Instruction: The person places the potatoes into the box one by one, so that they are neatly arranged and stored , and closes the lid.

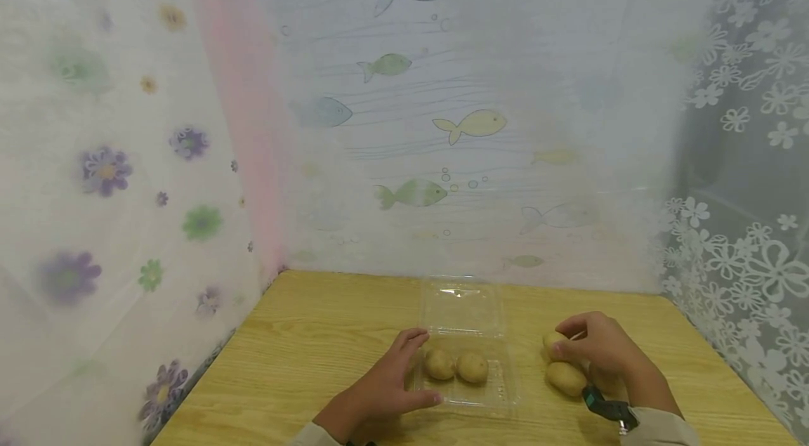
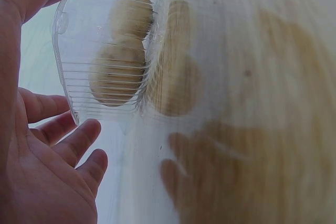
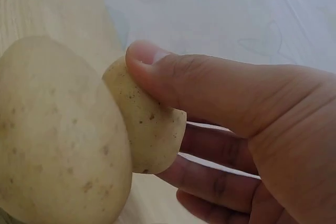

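Note:
A clear plastic clamshell container (image 1: 499, 390) lies on the table, lid (image 1: 464, 312) folded back. Two potatoes (image 2: 118, 72) sit side by side in its base. My left hand (image 1: 395, 379) spans the container's left side, its thumb along the front rim and its fingers (image 2: 52, 127) at the back corner, holding it. To the right, my right hand (image 1: 603, 344) grips a potato (image 3: 149, 121) between thumb and fingers. A larger-looking potato (image 3: 58, 135) lies right beside it, nearer my body. Another potato (image 1: 604, 379) is partly hidden under my right hand and wrist.
The wood-grain table (image 1: 335, 319) reaches back to a pale curtain (image 1: 569, 81) printed with fish. A flowered curtain (image 1: 126, 221) hangs along the left side, and a sheet with white flowers (image 1: 752, 277) along the right. A black wrist strap (image 1: 607, 407) is on my right wrist.

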Tool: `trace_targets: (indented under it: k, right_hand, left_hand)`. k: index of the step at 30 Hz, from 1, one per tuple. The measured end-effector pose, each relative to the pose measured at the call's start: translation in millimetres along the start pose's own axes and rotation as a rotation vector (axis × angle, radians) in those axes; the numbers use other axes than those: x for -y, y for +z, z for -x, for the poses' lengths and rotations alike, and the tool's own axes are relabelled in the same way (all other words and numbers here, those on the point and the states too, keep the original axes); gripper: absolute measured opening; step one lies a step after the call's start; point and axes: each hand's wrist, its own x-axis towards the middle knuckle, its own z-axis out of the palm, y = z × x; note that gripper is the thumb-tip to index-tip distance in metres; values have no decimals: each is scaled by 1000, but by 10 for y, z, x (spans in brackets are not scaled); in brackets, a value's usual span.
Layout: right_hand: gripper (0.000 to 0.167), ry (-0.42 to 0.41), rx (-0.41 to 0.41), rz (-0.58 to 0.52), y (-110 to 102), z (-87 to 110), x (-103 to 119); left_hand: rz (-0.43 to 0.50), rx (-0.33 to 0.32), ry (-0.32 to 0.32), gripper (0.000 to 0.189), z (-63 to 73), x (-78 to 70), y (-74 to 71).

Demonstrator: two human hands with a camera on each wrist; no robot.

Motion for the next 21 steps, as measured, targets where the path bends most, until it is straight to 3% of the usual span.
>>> trace_targets:
  k: [12, 21]
  right_hand:
    - [55, -58, -45, 4, 26, -58, 126]
    - [56, -81, -59, 14, 31, -35, 177]
  left_hand:
    - [-6, 7, 31, 97, -83, 138, -61]
    - [4, 10, 21, 98, -76, 114, -63]
